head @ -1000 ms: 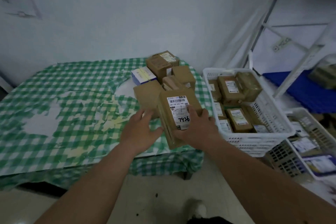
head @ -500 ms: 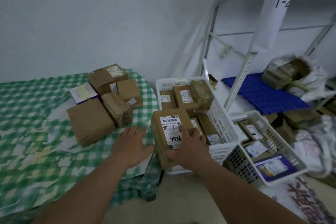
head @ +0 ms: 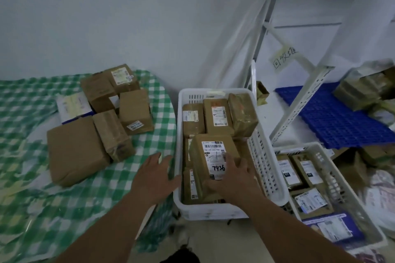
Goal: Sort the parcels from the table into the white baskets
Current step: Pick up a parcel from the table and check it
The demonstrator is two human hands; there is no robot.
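Head view: my right hand [head: 232, 179] grips the labelled parcel [head: 210, 160] from its near end, tilted over the near white basket [head: 215, 209], I judge ready to drop among those inside. My left hand [head: 152, 177] hangs relaxed, fingers spread, holding nothing. Farther back, five parcels [head: 102, 117] wait on the table [head: 25, 177].

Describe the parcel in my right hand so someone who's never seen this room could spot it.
Find the white basket beside the green checked table. Above its near end, the right hand holds a brown box. Unlike its neighbours, its white label bears a handwritten 7936.
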